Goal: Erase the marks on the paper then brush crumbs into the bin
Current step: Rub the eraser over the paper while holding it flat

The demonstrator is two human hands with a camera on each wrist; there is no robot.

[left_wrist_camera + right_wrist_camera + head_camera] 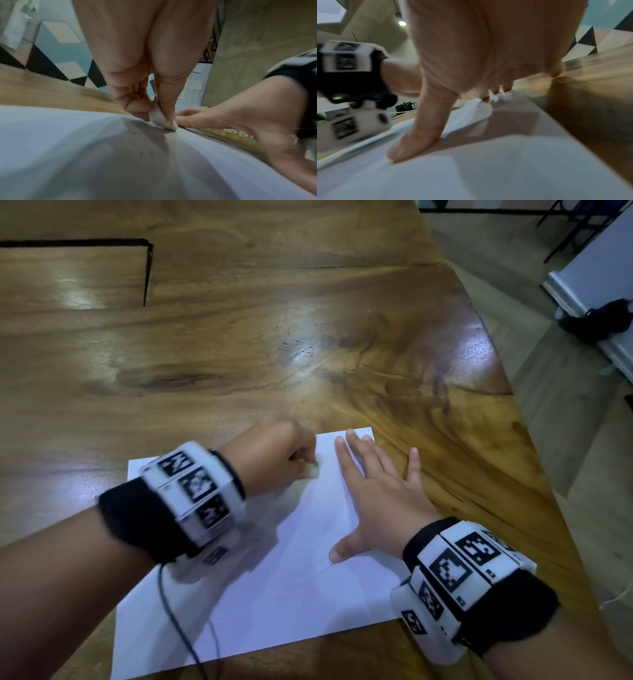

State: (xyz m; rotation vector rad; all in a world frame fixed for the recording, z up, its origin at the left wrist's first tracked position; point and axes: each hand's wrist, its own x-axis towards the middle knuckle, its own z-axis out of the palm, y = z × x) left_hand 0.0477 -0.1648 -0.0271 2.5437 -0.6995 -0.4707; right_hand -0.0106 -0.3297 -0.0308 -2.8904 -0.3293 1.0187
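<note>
Head view: eraser (313, 469) in left hand (274, 457), on paper (291, 577).

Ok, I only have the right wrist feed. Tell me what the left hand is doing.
Observer: The left hand pinches an eraser, its tip on the paper.
Operator: Describe the right hand's fingers; I see mostly the thumb.
Observer: The right hand lies flat, fingers spread, near the paper's far right corner; the little finger rests on the table.
Operator: Find the bin.
Observer: No bin shows in any view.
</note>
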